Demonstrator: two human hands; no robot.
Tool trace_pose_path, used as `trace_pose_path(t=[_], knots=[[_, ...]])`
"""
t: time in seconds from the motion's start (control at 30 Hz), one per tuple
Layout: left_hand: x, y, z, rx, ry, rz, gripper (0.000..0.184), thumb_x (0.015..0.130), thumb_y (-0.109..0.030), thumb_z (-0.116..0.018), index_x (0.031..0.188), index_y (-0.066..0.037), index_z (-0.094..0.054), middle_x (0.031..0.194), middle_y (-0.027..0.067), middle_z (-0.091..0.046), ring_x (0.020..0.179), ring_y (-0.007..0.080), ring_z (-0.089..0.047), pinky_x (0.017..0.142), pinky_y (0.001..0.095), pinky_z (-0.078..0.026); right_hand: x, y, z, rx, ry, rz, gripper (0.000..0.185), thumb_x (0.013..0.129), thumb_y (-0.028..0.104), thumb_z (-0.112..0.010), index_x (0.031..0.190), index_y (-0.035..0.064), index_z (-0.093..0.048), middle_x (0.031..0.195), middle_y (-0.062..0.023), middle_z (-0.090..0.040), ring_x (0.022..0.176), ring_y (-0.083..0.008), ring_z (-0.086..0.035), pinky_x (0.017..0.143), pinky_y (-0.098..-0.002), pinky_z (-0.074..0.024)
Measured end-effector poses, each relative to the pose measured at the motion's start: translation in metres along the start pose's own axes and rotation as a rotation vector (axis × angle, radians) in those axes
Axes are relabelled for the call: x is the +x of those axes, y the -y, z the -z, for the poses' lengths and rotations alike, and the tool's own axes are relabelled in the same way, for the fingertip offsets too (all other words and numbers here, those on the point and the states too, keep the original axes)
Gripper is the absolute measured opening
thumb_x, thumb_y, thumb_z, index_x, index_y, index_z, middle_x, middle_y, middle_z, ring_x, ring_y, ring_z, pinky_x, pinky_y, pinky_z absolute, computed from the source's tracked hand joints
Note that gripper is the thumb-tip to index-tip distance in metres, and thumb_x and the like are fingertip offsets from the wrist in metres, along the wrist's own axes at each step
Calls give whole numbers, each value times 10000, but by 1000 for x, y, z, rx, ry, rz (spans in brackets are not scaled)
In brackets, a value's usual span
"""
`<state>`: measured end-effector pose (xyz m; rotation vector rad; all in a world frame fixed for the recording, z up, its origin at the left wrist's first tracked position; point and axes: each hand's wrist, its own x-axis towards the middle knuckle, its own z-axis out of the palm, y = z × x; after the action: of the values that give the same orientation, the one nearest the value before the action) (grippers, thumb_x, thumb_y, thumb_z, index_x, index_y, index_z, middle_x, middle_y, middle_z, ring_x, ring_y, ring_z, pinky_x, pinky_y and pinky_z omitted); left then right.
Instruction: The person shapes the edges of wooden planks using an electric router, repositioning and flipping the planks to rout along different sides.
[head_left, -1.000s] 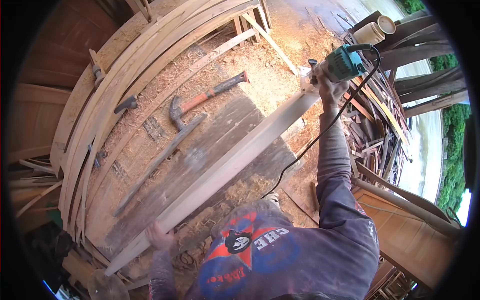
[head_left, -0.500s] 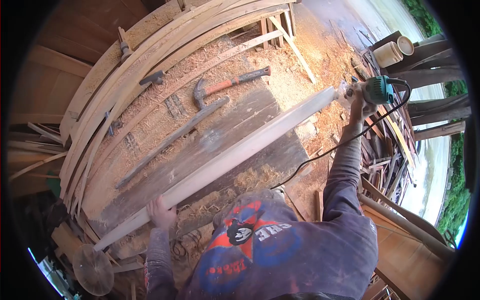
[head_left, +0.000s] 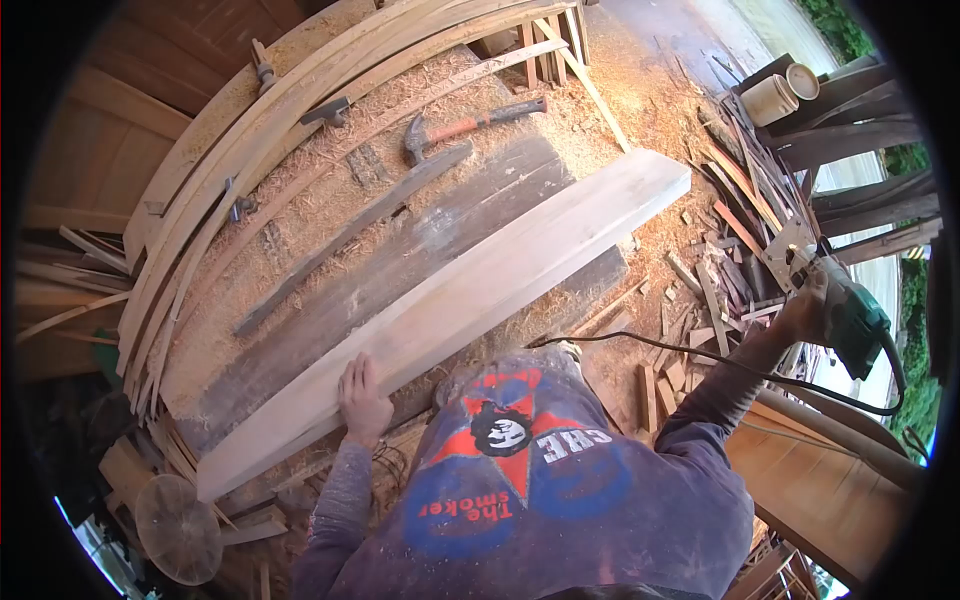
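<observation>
A long pale wooden board lies diagonally across the dark workbench, with its broad face and near edge showing. My left hand rests on the board's near side toward the left end, fingers stretched out over the wood. Off to the right, clear of the board, my right hand grips a green corded power tool with a flat metal plate turned outward. The tool's black cord runs back to the left past my body. What kind of cutter it carries is hard to make out.
Beyond the board lie a claw hammer, a grey wooden strip and curved planks among shavings. Scrap wood is heaped at the right near a white bucket. A round clear disc stands at lower left.
The board has rolled from a narrow side to show its broad face. My right hand has drawn the power tool away from the board's far end, rightward and closer to me.
</observation>
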<state>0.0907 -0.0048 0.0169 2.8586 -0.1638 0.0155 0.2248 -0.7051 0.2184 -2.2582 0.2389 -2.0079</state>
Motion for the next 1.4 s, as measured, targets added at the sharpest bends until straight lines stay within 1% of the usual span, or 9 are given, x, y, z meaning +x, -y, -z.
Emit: trace_pose_path(t=[0.1, 0.37, 0.53, 0.6, 0.7, 0.87, 1.1, 1.23, 1.4], knots=[[-18, -14, -8, 11, 28, 9, 654, 748, 1, -607, 1399, -1, -549, 1496, 183, -537, 1352, 435, -511, 1142, 535, -403, 11, -4, 35, -624, 67, 507, 184, 848, 147, -871, 939, 133, -712, 868, -70, -772, 732, -288, -746, 697, -398, -600], [-47, -5, -11, -77, 205, 41, 733, 804, -120, -677, 1502, -23, -475, 1612, 191, -383, 1484, 436, -336, 1225, 536, -288, 39, 82, 63, -469, -148, 831, 224, 861, 270, -870, 883, 144, -687, 822, -15, -755, 718, -243, -742, 681, -387, -592], [-24, 92, 7, -154, 158, 90, 839, 842, -473, -789, 1489, -27, -496, 1578, 203, -418, 1453, 397, -391, 1217, 544, -268, 24, 101, 73, -320, -131, 624, 223, 794, 318, -911, 872, 192, -746, 910, 32, -765, 970, -260, -736, 879, -434, -577], [-19, 152, -1, -189, 347, 406, 956, 798, -634, -793, 1472, -16, -512, 1543, 221, -452, 1410, 382, -455, 1198, 520, -315, 21, 121, 79, -267, -118, 626, 181, 820, 297, -887, 883, 190, -756, 908, 26, -767, 950, -242, -741, 880, -424, -578], [-20, 185, 17, -325, 589, 418, 928, 778, -630, -816, 1418, -6, -571, 1453, 230, -536, 1361, 388, -504, 1172, 477, -370, 12, 128, 91, -348, 21, 417, 137, 875, 327, -809, 874, 199, -760, 893, 14, -768, 845, -209, -739, 826, -406, -580], [-37, 171, 20, -317, 410, 368, 852, 713, -547, -893, 1328, -7, -656, 1319, 230, -618, 1338, 379, -517, 1113, 458, -422, 1, 101, 109, -690, -79, 603, 232, 886, 458, -758, 867, 228, -779, 853, 20, -756, 694, -208, -698, 677, -380, -545], [12, 197, 25, -458, 810, 489, 625, 576, -451, -980, 935, 1, -740, 989, 144, -701, 939, 272, -669, 813, 401, -531, -5, 101, 100, -466, -91, 687, 263, 765, 346, -916, 875, 144, -789, 837, -61, -747, 728, -253, -717, 722, -409, -580], [9, 217, 13, -522, 728, 446, 560, 560, -423, -993, 830, -43, -684, 848, 68, -664, 770, 202, -631, 692, 361, -509, -17, 107, 103, -775, 196, 430, 295, 780, 325, -898, 912, 89, -779, 896, -91, -753, 752, -268, -718, 742, -416, -592], [8, 198, 39, -519, 769, 530, 551, 546, -387, -1009, 779, -69, -625, 799, 38, -611, 732, 174, -567, 653, 359, -471, -39, 74, 85, -443, 25, 383, 255, 855, 274, -838, 948, 43, -781, 931, -127, -764, 761, -253, -731, 717, -348, -595]])
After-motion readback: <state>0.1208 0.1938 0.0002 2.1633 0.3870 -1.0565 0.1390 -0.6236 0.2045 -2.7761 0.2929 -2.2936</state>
